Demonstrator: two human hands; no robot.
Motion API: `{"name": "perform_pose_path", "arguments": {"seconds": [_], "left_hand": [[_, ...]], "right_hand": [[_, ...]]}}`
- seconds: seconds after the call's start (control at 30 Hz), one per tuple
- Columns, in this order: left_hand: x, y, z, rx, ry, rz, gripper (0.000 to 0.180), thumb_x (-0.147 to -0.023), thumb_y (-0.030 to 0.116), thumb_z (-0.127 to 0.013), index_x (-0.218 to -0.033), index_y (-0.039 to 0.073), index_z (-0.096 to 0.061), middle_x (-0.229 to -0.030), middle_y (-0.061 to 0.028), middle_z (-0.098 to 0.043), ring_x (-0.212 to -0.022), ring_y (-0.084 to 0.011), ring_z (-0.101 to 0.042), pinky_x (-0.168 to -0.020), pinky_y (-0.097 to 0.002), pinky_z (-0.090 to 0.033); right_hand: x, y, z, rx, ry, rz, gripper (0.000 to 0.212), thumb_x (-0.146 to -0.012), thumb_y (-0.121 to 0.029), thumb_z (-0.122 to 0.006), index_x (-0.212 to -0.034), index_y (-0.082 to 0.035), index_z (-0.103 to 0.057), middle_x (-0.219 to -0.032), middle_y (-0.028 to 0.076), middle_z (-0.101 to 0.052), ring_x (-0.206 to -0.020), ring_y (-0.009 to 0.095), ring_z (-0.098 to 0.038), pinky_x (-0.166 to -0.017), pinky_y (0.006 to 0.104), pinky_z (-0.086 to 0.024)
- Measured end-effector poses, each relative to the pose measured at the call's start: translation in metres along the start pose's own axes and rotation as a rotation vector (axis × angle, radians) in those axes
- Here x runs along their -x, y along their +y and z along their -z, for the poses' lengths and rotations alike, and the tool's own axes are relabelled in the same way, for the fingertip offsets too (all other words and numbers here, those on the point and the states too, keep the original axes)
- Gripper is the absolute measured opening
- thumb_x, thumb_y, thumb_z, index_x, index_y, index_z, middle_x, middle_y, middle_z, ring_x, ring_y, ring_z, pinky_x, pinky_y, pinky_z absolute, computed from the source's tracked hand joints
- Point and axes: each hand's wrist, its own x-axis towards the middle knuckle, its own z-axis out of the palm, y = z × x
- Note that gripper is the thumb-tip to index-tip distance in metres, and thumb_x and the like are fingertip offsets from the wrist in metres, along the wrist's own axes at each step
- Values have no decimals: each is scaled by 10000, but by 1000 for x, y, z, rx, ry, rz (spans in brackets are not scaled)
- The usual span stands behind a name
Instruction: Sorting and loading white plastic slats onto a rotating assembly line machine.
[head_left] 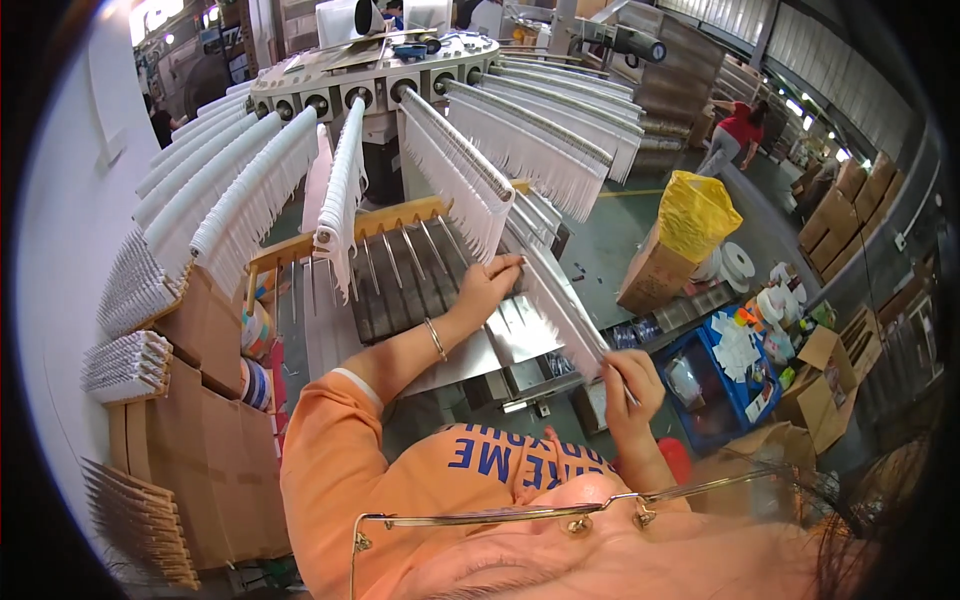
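In front of me, a long rod hung with white strands (560, 315) slants from upper left to lower right. My right hand (632, 385) is closed round its near end. My left hand (488, 285) has its fingers bent together at the strip's far part; what they pinch is too small to make out. Just above it, a rod draped with white fringe (455, 165) sticks out from a round metal turntable (385, 75), which bears several such rods. Left of my left hand, bare metal rods (388, 260) stick out from a wooden bar (400, 214) over a dark slab (400, 285).
A yellow bag (695, 215) tops a cardboard box (655, 268) at the right. Nearer stand a blue crate (715, 375) with white scraps and an open carton (825, 390). Stacked cartons (215, 450) and bundles of white-tipped rods (125, 368) line the left. A person in red (738, 130) is farther off.
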Motion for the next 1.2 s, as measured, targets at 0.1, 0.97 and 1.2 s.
{"name": "perform_pose_path", "arguments": {"seconds": [0.1, 0.97, 1.2], "left_hand": [[-16, -13, 13, -472, 78, -184, 327, -808, 110, -540, -1108, -19, -521, -709, -58, -525, -586, -136, -494, -517, -274, -398], [20, 43, -34, 36, -262, -116, 635, -826, 71, -533, -1369, 41, -204, -735, 1, -437, -624, -46, -390, -566, -196, -358], [18, 33, -81, -243, -215, -99, 270, -848, 42, -457, -1106, 10, -527, -696, 3, -472, -630, -66, -425, -571, -223, -371]], "right_hand": [[15, -9, 24, 53, 45, -85, 129, -722, 48, -571, -843, 32, -611, -766, 140, -592, -649, 232, -578, -595, 280, -464], [74, 66, 70, -794, 755, -691, 123, -869, -97, -432, -971, -42, -474, -797, 48, -511, -589, 85, -482, -497, 173, -370], [75, 163, 91, -911, 633, -573, 99, -849, -108, -429, -906, -37, -469, -658, 53, -468, -550, 105, -423, -478, 207, -337]]}}
